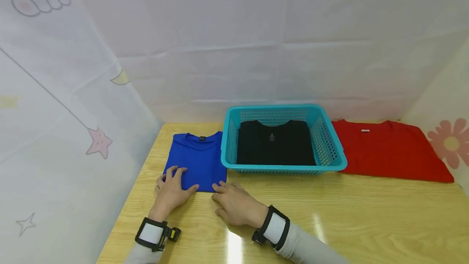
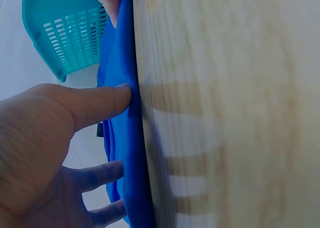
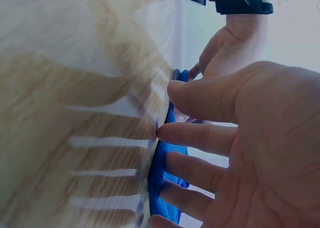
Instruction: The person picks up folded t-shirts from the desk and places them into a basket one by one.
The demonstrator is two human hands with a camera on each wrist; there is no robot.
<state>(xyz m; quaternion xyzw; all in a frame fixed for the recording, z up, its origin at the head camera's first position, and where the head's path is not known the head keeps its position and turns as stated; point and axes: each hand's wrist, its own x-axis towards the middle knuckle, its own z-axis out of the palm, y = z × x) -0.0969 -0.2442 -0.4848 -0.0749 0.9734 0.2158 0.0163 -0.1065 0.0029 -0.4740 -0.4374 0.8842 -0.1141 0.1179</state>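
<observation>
A folded blue T-shirt (image 1: 199,162) lies on the table at the left, its collar toward the back wall. My left hand (image 1: 172,190) rests on its near left corner with fingers spread. In the left wrist view, the thumb (image 2: 107,101) touches the shirt's near edge. My right hand (image 1: 236,203) lies at the near right corner, and its fingertips touch the shirt's edge. The right wrist view shows the fingers (image 3: 195,138) extended and apart, with the blue cloth (image 3: 162,183) behind them. Neither hand grips the cloth.
A turquoise basket (image 1: 282,168) stands right beside the blue T-shirt and holds a folded black T-shirt (image 1: 275,146). Farther right lies a folded red T-shirt (image 1: 392,150). Printed sheets (image 1: 234,72) cover the walls behind and beside the wooden table (image 1: 348,215).
</observation>
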